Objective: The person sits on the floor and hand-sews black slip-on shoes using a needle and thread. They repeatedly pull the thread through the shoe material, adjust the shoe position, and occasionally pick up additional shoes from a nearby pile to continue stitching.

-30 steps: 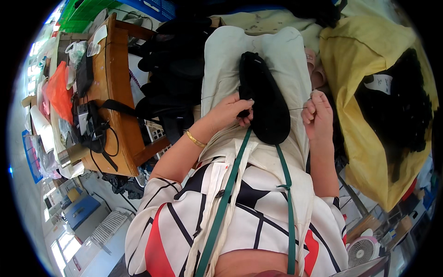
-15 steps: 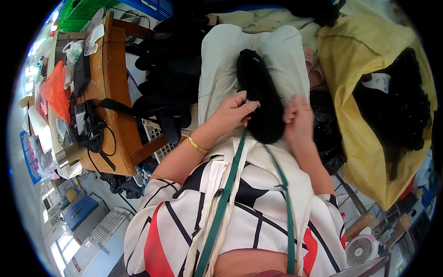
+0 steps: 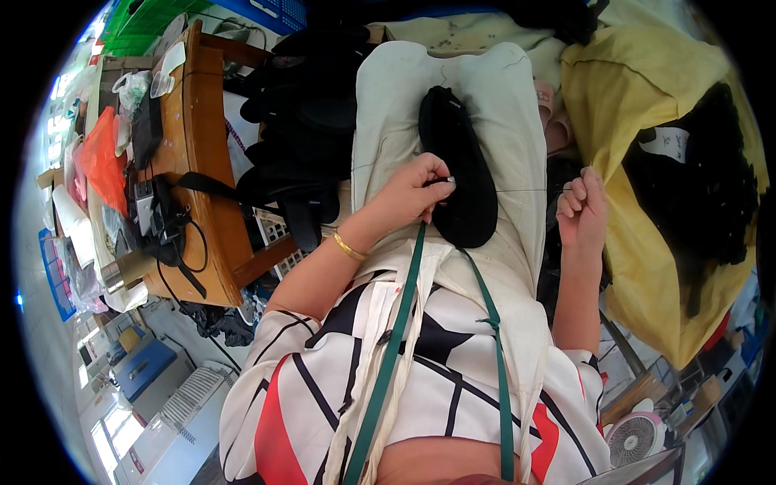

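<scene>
right hand (image 3: 582, 208), swung outward, pinches apparent thread (image 3: 529, 191); left hand (image 3: 414, 191) grips black shoe (image 3: 469, 166).

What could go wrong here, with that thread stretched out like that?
The thread runs straight from the black shoe to the right hand, so a harder tug might snap it. The right hand is beside the yellow bag, so it could bump or catch there. Only the left hand grips the shoe, which could slip on the pale cloth.
</scene>
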`<state>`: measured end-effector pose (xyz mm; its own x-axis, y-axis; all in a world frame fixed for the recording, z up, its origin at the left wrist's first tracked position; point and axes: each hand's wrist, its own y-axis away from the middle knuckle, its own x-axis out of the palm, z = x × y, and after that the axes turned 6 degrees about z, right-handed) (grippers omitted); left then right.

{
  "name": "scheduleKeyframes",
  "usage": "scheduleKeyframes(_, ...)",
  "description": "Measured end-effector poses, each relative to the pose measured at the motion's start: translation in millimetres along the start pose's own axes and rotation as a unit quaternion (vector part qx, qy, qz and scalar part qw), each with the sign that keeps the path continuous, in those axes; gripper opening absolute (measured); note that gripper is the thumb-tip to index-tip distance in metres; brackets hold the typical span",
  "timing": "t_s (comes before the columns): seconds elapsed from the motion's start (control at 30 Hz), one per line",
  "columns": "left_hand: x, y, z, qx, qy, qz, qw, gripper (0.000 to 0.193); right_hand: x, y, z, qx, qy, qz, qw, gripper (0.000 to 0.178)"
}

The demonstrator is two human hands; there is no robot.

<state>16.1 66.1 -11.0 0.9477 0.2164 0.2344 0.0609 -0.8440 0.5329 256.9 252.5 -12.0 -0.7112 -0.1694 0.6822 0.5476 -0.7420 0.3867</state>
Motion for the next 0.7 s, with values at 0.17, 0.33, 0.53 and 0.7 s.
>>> scheduleKeyframes(0.17,9,0,-4,-0.002,0.032,-0.042,0.999,0.019,34,14,-25,-0.023,0.11,0.02,0.993,0.014)
scheduleKeyframes(0.33,17,10,-9,-0.041,0.266,-0.062,0.961,0.017,63,33,-36,0.167,0.32,0.137,0.922,0.012)
scheduleKeyframes(0.53,17,11,-5,-0.045,0.339,-0.048,0.938,0.014,72,35,-61,0.087,0.458,0.178,0.867,0.013)
scheduleKeyframes(0.7,20,11,-5,-0.042,0.336,-0.054,0.939,0.013,74,34,-61,0.055,0.48,0.189,0.855,0.013)
